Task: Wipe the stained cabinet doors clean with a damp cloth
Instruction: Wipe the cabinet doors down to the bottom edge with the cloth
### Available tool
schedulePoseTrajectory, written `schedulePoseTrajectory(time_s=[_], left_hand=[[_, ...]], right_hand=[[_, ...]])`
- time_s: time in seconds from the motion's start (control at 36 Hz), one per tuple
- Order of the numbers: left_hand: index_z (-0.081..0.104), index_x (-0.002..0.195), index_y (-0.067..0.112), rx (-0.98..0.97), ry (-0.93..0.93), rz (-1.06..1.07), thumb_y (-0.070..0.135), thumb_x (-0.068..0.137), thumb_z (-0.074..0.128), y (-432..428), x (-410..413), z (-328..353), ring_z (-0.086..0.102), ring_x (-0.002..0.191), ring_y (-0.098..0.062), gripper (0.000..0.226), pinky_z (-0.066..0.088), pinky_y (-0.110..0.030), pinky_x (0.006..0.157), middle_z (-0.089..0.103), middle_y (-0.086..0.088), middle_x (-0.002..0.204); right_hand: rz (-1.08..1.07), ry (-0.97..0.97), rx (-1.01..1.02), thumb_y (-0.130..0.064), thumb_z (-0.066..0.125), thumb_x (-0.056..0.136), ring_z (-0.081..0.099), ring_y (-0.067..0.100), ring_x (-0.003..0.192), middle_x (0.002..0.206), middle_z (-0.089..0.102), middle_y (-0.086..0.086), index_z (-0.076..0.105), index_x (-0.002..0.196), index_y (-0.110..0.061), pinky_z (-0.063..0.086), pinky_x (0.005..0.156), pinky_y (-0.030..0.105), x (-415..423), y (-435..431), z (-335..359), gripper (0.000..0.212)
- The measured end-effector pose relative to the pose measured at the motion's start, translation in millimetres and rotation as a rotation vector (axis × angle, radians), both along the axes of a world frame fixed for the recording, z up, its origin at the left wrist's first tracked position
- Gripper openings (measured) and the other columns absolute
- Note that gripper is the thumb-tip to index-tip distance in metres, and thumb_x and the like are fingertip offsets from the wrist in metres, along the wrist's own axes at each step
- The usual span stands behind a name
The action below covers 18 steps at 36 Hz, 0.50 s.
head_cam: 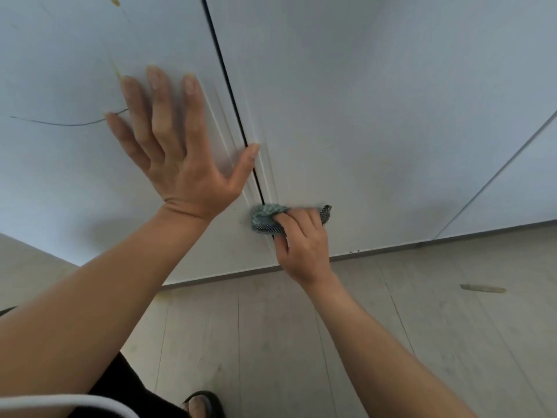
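Two white cabinet doors meet at a dark vertical gap. My left hand (pixel 177 152) presses flat on the left door (pixel 60 176), fingers spread and straight, thumb reaching the gap. That door carries a yellow drip stain (pixel 116 69) and a thin dark curved line (pixel 60 123). My right hand (pixel 304 239) grips a bunched blue-green cloth (pixel 265 217) against the lower edge of the right door (pixel 376 116), right at the bottom of the gap.
Pale wood-look floor (pixel 271 342) runs below the doors. A small yellowish scrap (pixel 482 288) lies on the floor at the right. My foot in a dark sandal (pixel 202 404) shows at the bottom. A further door panel (pixel 518 176) adjoins on the right.
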<state>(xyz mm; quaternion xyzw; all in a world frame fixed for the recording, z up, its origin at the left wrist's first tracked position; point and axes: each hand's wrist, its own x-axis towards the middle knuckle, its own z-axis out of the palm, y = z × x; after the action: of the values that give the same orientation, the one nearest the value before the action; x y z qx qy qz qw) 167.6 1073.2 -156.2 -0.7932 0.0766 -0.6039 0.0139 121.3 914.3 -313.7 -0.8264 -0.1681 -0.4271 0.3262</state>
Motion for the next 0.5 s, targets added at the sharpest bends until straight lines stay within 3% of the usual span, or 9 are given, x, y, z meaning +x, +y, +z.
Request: schedulePoseTrajectory(time_s=[0.14, 0.25, 0.39, 0.5], left_hand=[[0.041, 0.149, 0.001, 0.006, 0.008, 0.010, 0.066, 0.086, 0.063, 1.5, -2.8, -1.2, 0.031, 0.137, -0.056, 0.093, 0.016, -0.066, 0.118, 0.046, -0.038, 0.146], [0.041, 0.149, 0.000, -0.004, 0.027, 0.003, 0.065, 0.087, 0.063, 2.9, -4.3, -0.2, 0.033, 0.135, -0.060, 0.093, 0.022, -0.075, 0.109, 0.045, -0.039, 0.145], [0.038, 0.151, 0.001, -0.033, 0.061, 0.008, 0.065, 0.089, 0.062, 3.4, -4.6, -2.8, 0.039, 0.132, -0.066, 0.092, 0.024, -0.081, 0.105, 0.043, -0.040, 0.146], [0.038, 0.151, -0.002, 0.000, 0.075, 0.017, 0.065, 0.089, 0.065, 1.3, -7.3, -0.6, 0.035, 0.135, -0.065, 0.095, 0.017, -0.077, 0.113, 0.041, -0.041, 0.147]], right_hand=[[0.038, 0.083, -0.172, -0.002, 0.068, 0.086, 0.059, 0.030, 0.083, 0.092, 0.067, 0.008, 0.072, 0.096, -0.006, 0.052, 0.064, 0.043, -3.8, -13.9, -55.4, 0.012], [0.070, 0.189, -0.111, -0.002, 0.061, 0.088, 0.060, 0.032, 0.088, 0.096, 0.066, 0.010, 0.072, 0.099, -0.004, 0.055, 0.071, 0.043, -11.4, -18.8, -71.5, 0.016], [-0.160, 0.193, 0.306, 0.001, 0.054, 0.083, 0.054, 0.033, 0.094, 0.102, 0.061, 0.018, 0.063, 0.107, 0.000, 0.046, 0.086, 0.038, -18.1, -45.8, -63.3, 0.025], [-0.536, 0.145, 0.871, 0.002, 0.053, 0.090, 0.055, 0.028, 0.098, 0.108, 0.056, 0.009, 0.059, 0.116, -0.006, 0.047, 0.091, 0.032, -4.2, -121.3, -64.5, 0.028]])
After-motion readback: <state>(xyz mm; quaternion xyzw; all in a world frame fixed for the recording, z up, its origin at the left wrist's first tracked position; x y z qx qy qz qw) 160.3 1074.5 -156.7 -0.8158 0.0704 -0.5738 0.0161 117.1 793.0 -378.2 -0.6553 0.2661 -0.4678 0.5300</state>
